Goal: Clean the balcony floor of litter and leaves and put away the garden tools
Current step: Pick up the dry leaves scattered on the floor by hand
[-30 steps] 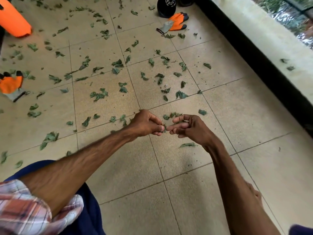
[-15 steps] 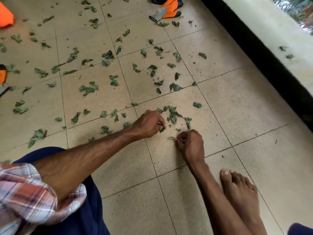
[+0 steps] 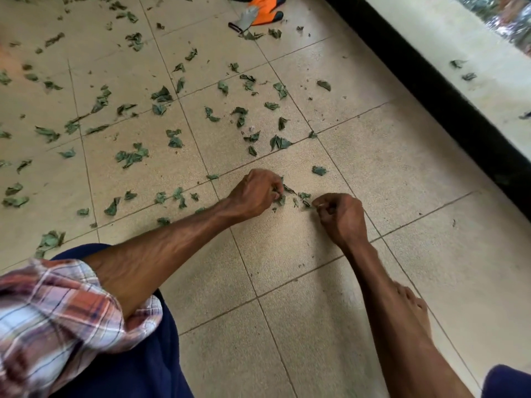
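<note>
Green leaves strewn over the tiled floor, a small cluster between the hands. Left hand curled, pinching leaves from it; right hand curled, pinching one scrap. Orange glove well apart, near the ledge.

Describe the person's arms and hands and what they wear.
Both hands are bare: the left hand and right hand show no gloves, rings or watch. The left arm has a checked sleeve in red, white and blue, rolled up to the elbow. The right arm shows no sleeve.
</note>
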